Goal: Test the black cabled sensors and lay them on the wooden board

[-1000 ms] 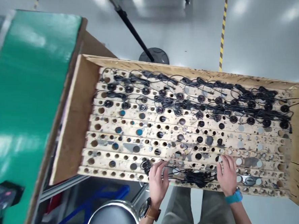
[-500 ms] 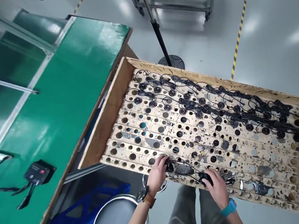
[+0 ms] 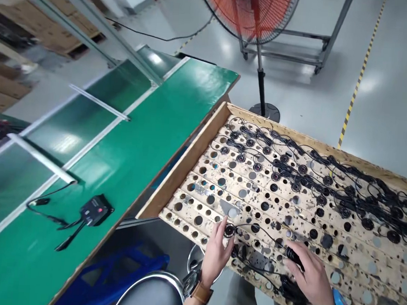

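Note:
My left hand [image 3: 215,254] pinches a small round black disc [image 3: 229,230] between thumb and fingers, just over the near part of a wooden board drilled with holes [image 3: 208,222]. A thin black cable runs from the disc to a coiled black cable bundle [image 3: 294,257], which my right hand [image 3: 315,276] grips. Below my right hand, a second cable bundle [image 3: 293,291] lies on the board's near edge, its lead reaching left towards my left hand. Farther back, several similar discs and coiled black cables [image 3: 281,166] lie in two rows.
To the left, a green table [image 3: 165,108] carries a black box with a red light [image 3: 95,209]. A round stool [image 3: 151,292] stands below the board's near left corner. Beyond the board are a standing orange fan [image 3: 246,12] and a metal cart [image 3: 285,56].
The view has swung left and upward, bringing the fan into sight. Both hands now hold a disc and cable bundle over the board, while another bundle lies at the near edge.

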### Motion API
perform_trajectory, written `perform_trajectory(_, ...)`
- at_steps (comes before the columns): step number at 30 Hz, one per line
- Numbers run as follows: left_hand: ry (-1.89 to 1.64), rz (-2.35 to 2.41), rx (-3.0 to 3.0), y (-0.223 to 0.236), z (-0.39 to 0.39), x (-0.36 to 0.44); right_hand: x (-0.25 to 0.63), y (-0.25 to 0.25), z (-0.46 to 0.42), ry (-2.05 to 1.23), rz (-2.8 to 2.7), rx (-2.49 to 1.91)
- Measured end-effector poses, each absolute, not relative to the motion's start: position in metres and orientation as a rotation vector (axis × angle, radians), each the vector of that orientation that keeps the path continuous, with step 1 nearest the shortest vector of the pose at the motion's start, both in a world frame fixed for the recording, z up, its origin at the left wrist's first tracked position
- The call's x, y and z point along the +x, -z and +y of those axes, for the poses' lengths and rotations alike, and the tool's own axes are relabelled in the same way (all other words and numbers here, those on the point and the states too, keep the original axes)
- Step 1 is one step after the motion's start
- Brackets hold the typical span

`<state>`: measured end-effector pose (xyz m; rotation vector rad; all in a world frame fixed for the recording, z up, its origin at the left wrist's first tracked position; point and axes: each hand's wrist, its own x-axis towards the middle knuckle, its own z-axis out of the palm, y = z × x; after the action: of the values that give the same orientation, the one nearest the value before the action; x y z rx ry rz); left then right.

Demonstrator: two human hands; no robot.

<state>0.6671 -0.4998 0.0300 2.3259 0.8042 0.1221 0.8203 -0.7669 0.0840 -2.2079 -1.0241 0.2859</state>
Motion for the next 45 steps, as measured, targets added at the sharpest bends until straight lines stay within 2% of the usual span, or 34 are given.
perform_trajectory(6,-0.271,0.911,2.230,-0.019,-0.440,0.698,0.860,-0.113,-0.659,-0.374,-1.041,-2.148)
perform_trajectory(12,-0.453,1.234,1.976,0.004,-0.357,0.745,0.879,-0.124,-0.525,-0.435,-1.028,-2.037)
perform_trajectory(15,-0.467,1.408,1.888,0.007,-0.326,0.773,0.887,-0.120,-0.458,-0.426,-1.033,-2.006)
perform_trajectory(20,-0.298,1.613,1.916,0.004,-0.299,0.807,0.904,-0.090,-0.382,-0.403,-1.153,-2.088)
perform_trajectory(32,-0.086,1.507,2.200,0.007,-0.288,0.813,0.918,-0.037,-0.355,-0.536,-1.102,-2.264)
perform_trajectory(45,-0.025,1.220,2.371,0.012,-0.275,0.792,0.902,0.008,-0.376,-0.320,-1.183,-2.402)
